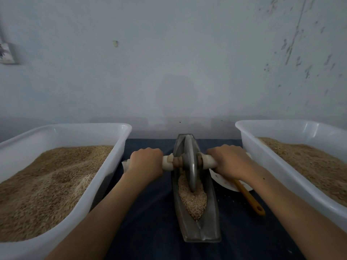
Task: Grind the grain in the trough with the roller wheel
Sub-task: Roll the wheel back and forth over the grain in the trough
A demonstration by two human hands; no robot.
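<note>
A narrow boat-shaped metal trough (213,218) lies lengthwise on the dark cloth in front of me. Pale grain (193,199) fills its near half. A metal roller wheel (191,162) stands upright in the trough's far half, its lower edge in the grain. A pale axle handle runs through the wheel to both sides. My left hand (145,163) grips the left end of the handle. My right hand (231,162) grips the right end. The handle parts under my hands are hidden.
A white plastic tub (120,145) of brown grain stands at the left, a second white tub (249,147) of grain at the right. Beside the trough on the right lies a white plate (225,182) with an orange-handled utensil (251,199). A wall is close behind.
</note>
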